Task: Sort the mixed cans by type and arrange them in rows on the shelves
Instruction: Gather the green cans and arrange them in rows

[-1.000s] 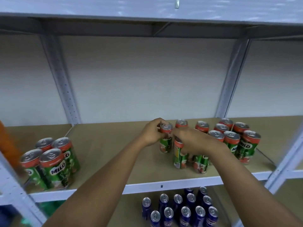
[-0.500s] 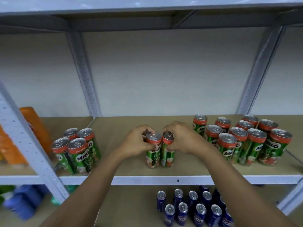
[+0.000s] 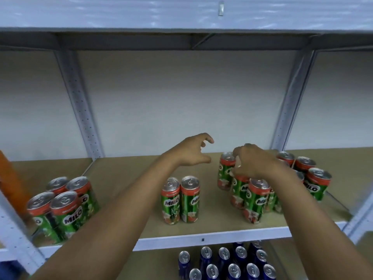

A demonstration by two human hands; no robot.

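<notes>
The cluster of green-and-red Milo drink cans with silver tops [image 3: 260, 190] stands upright on the tan board shelf [image 3: 125, 178], to the right of centre and directly under the right hand [image 3: 252, 164] — the nearer hand by far. That hand's fingers are curled down over the can tops, seemingly pinching the rear can [image 3: 226, 170] at its rim, though blur hides the exact grip. The left hand [image 3: 191, 151] hovers above the shelf, loosely open and holding nothing, just left of the cluster. A pair of the same cans [image 3: 180, 200] stands touching near the front edge, below the left forearm — likely the start of a row.
</notes>
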